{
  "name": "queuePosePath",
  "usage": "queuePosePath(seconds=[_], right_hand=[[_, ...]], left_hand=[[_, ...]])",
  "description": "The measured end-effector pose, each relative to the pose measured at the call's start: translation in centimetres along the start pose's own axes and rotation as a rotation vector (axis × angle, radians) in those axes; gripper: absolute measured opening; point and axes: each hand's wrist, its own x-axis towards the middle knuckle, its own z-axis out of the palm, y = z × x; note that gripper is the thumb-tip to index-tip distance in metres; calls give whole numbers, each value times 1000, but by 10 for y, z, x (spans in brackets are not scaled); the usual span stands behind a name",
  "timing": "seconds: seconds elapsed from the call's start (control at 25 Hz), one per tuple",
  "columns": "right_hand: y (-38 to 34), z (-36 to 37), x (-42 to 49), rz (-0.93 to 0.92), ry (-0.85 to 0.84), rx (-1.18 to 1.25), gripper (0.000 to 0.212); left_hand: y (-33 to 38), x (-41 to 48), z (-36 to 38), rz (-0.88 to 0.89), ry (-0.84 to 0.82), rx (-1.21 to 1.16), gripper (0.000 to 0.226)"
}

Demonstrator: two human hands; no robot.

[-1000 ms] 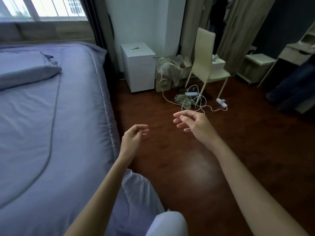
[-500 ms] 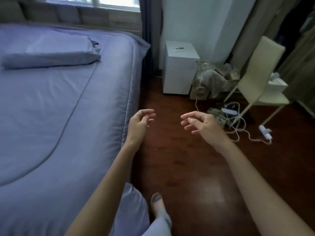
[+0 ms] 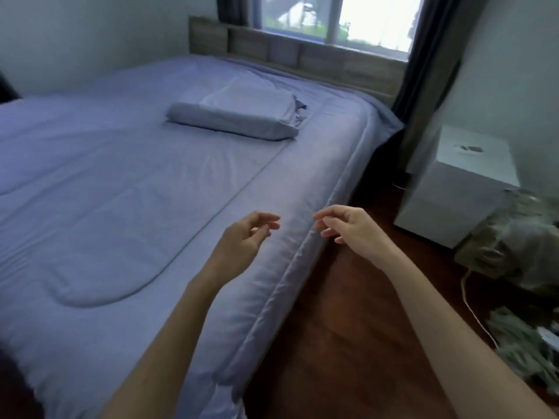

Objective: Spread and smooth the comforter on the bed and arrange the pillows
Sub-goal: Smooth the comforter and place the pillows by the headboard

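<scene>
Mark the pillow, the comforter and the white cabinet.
pillow (image 3: 239,114): head view, middle of its top.
comforter (image 3: 127,189): head view, flat quilted centre.
white cabinet (image 3: 479,168): head view, its top face.

Head-worn camera looks forward and down across the bed (image 3: 332,65) toward the window (image 3: 332,19).

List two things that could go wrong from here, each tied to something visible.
1. A white cable trails across the floor; walking along that side could snag a foot.
2. The left hand and right hand hover empty by the comforter edge; a hard tug there might rumple its smoothed top or shift the pillow.
</scene>
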Motion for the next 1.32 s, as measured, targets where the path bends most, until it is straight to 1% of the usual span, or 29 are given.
queuePosePath(seconds=[0.08, 0.2, 0.24, 0.32, 0.44, 0.56, 0.64, 0.68, 0.72, 0.76, 0.8, 0.84, 0.88, 0.92, 0.96, 1.0, 1.04, 1.08, 1.16, 1.24, 1.32], right_hand=[[4, 4, 57, -16, -104, -17, 23], [15, 17, 138, -15, -319, -140, 24], [18, 22, 167, -31, -391, -174, 24], [26, 31, 221, -84, -474, -222, 23], [41, 39, 297, -153, -564, -267, 24], [79, 51, 361, -110, -642, -302, 28], [110, 72, 401, -106, -581, -307, 28], [121, 84, 420, -106, -500, -305, 28], [131, 98, 434, -94, -387, -291, 28], [137, 111, 443, -55, -284, -246, 29], [141, 123, 448, -16, -203, -174, 29], [148, 134, 453, 20, -149, -117, 29], [152, 142, 456, 46, -131, -90, 29], [156, 148, 456, 52, -136, -89, 29], [161, 155, 455, 45, -151, -90, 30], [163, 161, 454, 32, -166, -89, 31], [165, 168, 451, 28, -178, -95, 31], [163, 177, 446, 33, -184, -109, 31], [149, 198, 431, -14, -207, -164, 32], [136, 226, 410, -138, -254, -221, 33], [127, 261, 379, -301, -346, -254, 34]], left_hand=[[-13, 6, -8, -59, 85, 1, 29], [-32, 20, -10, -167, 147, 22, 31], [-38, 32, -8, -191, 191, 20, 31], [-48, 65, -2, -208, 337, -23, 32], [-56, 138, 7, -211, 653, -176, 28], [-75, 206, 25, -277, 790, -293, 26], [-103, 244, 40, -295, 896, -350, 25], [-120, 263, 45, -293, 929, -356, 23], [-141, 280, 49, -326, 946, -329, 24], [-167, 293, 51, -394, 940, -258, 31], [-194, 304, 49, -483, 884, -136, 39], [-227, 309, 45, -600, 789, 24, 45], [-257, 306, 41, -717, 672, 205, 50], [-284, 295, 37, -791, 573, 382, 53], [-307, 277, 32, -816, 510, 546, 56], [-323, 256, 25, -824, 498, 682, 60], [-334, 231, 18, -854, 536, 763, 64], [-339, 204, 11, -921, 616, 794, 66], [-342, 144, -2, -1102, 779, 777, 66], [-339, 86, -8, -1200, 903, 760, 66], [-337, 29, 0, -1293, 994, 741, 62]])
